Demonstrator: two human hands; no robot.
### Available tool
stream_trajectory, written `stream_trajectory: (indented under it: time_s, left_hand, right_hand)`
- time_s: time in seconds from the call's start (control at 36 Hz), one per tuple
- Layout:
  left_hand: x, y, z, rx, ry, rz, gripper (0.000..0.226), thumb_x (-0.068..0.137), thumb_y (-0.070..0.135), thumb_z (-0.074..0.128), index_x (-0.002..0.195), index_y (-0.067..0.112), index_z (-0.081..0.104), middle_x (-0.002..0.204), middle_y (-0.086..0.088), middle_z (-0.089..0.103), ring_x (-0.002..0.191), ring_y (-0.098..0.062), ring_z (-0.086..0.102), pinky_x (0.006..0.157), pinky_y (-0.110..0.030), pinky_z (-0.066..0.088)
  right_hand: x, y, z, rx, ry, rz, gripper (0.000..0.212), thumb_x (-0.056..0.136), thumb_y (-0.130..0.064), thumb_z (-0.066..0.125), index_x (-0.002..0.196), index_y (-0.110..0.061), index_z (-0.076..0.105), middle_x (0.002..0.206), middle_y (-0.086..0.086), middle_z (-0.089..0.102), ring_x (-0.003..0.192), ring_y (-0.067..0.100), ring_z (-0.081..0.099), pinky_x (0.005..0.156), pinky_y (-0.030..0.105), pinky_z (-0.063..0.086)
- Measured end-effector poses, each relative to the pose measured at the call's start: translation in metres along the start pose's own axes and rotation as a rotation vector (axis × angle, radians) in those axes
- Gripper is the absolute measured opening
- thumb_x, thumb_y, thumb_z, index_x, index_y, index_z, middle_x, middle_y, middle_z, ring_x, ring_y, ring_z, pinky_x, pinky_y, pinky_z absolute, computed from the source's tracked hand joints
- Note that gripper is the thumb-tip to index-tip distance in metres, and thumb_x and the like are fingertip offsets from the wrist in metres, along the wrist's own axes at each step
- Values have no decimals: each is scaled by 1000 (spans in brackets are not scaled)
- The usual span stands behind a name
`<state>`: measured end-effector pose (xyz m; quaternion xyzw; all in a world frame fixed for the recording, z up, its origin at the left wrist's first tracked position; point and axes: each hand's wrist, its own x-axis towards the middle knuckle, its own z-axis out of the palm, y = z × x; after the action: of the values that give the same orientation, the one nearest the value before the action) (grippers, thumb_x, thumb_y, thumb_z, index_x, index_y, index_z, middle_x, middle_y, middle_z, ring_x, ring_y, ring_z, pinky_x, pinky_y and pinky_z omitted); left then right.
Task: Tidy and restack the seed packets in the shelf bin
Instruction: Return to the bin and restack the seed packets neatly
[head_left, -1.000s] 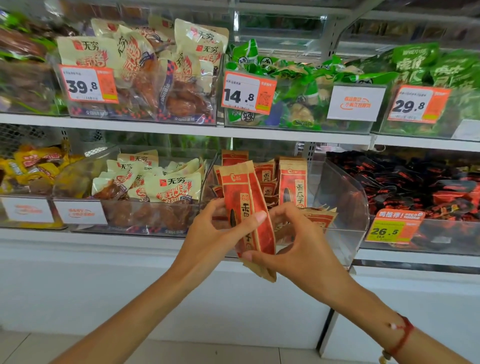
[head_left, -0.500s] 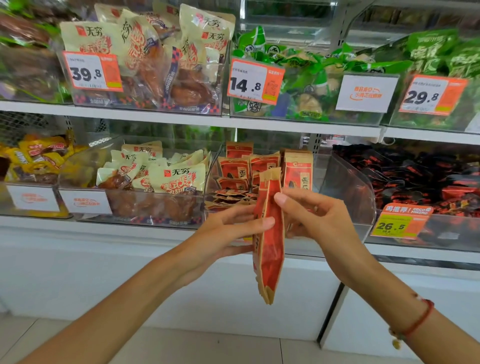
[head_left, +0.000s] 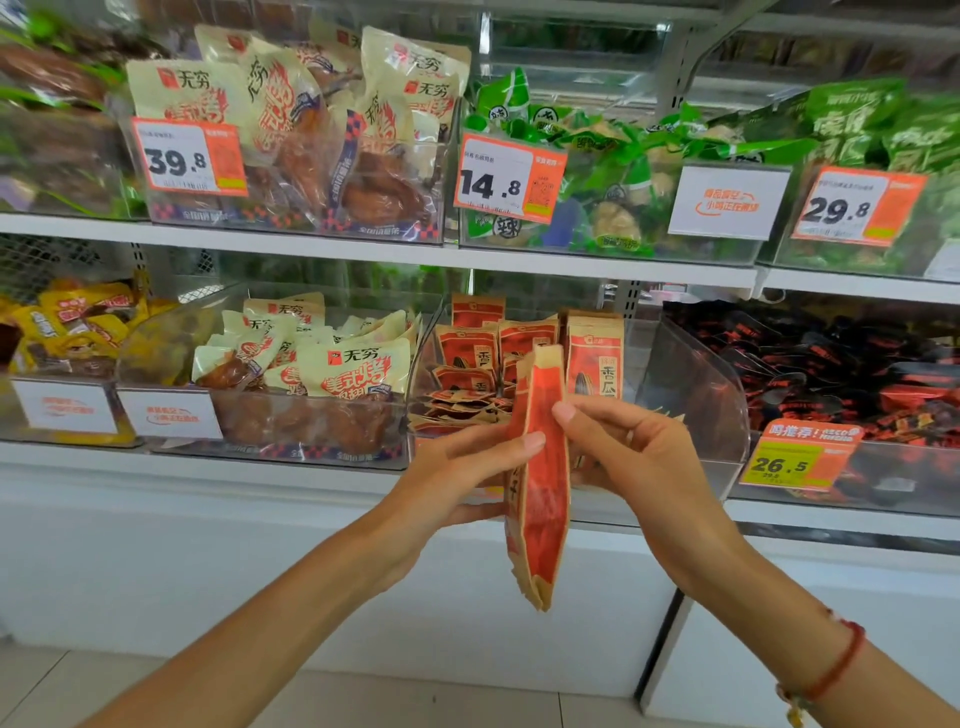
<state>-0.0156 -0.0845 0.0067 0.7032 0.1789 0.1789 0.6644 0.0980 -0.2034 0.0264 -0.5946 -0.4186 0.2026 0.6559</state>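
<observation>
Red-and-kraft seed packets (head_left: 537, 478) stand edge-on in a shared grip — left hand (head_left: 457, 480) clasping one side, right hand (head_left: 634, 457) pinching the other, both forearms reaching up from below. They hang just before the clear shelf bin (head_left: 691, 384), where more packets (head_left: 470, 384) lie heaped or upright.

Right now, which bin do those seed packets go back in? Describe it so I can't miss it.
On the lower shelf, find the clear bin directly behind the two hands, left of the 26.5 price tag. It alone holds red-and-kraft seed packets, some upright at the back, others lying flat in front.
</observation>
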Motion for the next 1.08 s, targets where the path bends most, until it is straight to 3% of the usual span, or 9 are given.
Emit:
stream_trajectory:
  time_s: [0.22, 0.39, 0.61, 0.69, 0.75, 0.83, 0.92, 1.0, 1.08]
  left_hand:
    - [-2, 12, -8, -181, 221, 94, 57, 68, 55, 60, 114, 22, 68, 100, 1, 74, 98, -8, 68, 76, -22, 52]
    - [-2, 10, -7, -159, 261, 113, 60, 65, 54, 64, 118, 24, 66, 101, 4, 74, 96, -3, 68, 82, -26, 51]
    - [-2, 8, -3, -123, 282, 125, 58, 65, 50, 66, 119, 30, 64, 102, 8, 74, 95, 0, 67, 78, -21, 51]
    - [-2, 8, -2, -135, 349, 158, 52, 62, 49, 69, 111, 33, 66, 101, 6, 74, 91, -1, 69, 75, -20, 52]
    - [-2, 9, -1, -159, 390, 177, 47, 60, 50, 71, 104, 35, 66, 101, 3, 73, 89, -4, 70, 73, -21, 54]
    - [-1, 8, 2, -161, 468, 177, 55, 54, 59, 75, 103, 37, 64, 109, 4, 70, 98, -8, 68, 85, -31, 55]
    - [-1, 8, 3, -126, 480, 155, 74, 46, 72, 80, 109, 37, 59, 114, 5, 67, 105, -9, 65, 95, -39, 51]
    - [-1, 11, 0, -85, 450, 145, 85, 44, 71, 80, 117, 32, 57, 115, 5, 66, 101, -4, 65, 92, -33, 53]
    - [-2, 14, -7, -66, 440, 137, 83, 50, 62, 76, 123, 28, 55, 118, 7, 64, 106, -7, 63, 92, -33, 52]
  right_hand:
    - [-4, 4, 13, -132, -58, -153, 27, 69, -28, 68, 96, -32, 69, 87, -6, 73, 78, 14, 70, 63, 18, 55]
    - [-2, 7, 12, -155, -81, -139, 26, 70, -29, 66, 96, -32, 69, 89, -11, 72, 82, 13, 70, 64, 22, 57]
    - [-1, 15, 11, -279, -45, -147, 21, 79, -18, 71, 88, -36, 66, 87, -15, 69, 80, 11, 67, 69, 31, 59]
    - [-2, 14, 12, -325, -31, -187, 19, 79, -30, 67, 97, -36, 65, 87, -16, 68, 82, 6, 66, 68, 25, 58]
    - [-4, 12, 15, -332, -22, -213, 32, 73, -43, 63, 104, -36, 62, 90, -19, 66, 86, 1, 63, 68, 18, 55]
    - [-8, 10, 19, -351, -15, -199, 47, 67, -47, 69, 111, -35, 58, 97, -21, 63, 89, -3, 61, 70, 16, 54]
    - [-5, 8, 17, -409, 14, -224, 45, 70, -43, 71, 112, -31, 61, 96, -19, 65, 87, -3, 61, 70, 15, 53]
    - [1, 5, 6, -318, 6, -178, 39, 70, -46, 63, 107, -33, 63, 92, -16, 71, 84, 1, 67, 72, 21, 56]
    - [7, 3, -5, -126, -9, -25, 30, 80, -34, 61, 109, -28, 66, 93, -9, 74, 86, 8, 70, 70, 24, 57]
